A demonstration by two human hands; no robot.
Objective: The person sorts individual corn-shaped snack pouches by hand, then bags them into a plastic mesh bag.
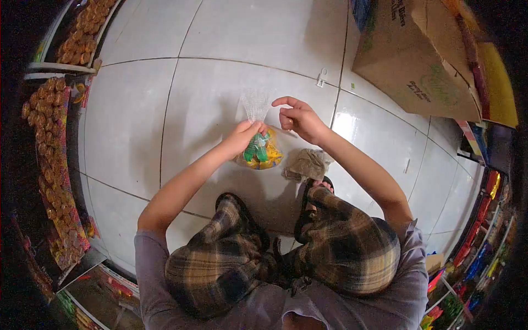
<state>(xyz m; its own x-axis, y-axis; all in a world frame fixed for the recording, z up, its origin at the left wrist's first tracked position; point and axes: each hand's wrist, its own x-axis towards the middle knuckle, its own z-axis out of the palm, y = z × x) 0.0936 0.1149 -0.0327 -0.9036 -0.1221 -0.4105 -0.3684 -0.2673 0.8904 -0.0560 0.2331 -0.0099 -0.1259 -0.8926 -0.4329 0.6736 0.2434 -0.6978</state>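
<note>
My left hand (pixel 248 135) is closed around the gathered neck of a clear plastic bag (pixel 254 104). The bag's loose top flares upward above the fist. Yellow and green packets (pixel 265 156) show through its lower part, which hangs close over the tiles. To the right of the neck is my right hand (pixel 301 122), its index finger stretched toward the bag and the other fingers curled. Nothing shows between its fingertips. A crumpled grey-brown cloth (pixel 308 164) lies on the floor below the right hand, near my foot.
White floor tiles (pixel 220 33) spread around me. A cardboard box (pixel 412 66) stands at the upper right. Shelves of small brown-wrapped goods (pixel 50 137) line the left, with colourful packets (pixel 476 220) at the right. A small white clip (pixel 322 77) lies ahead.
</note>
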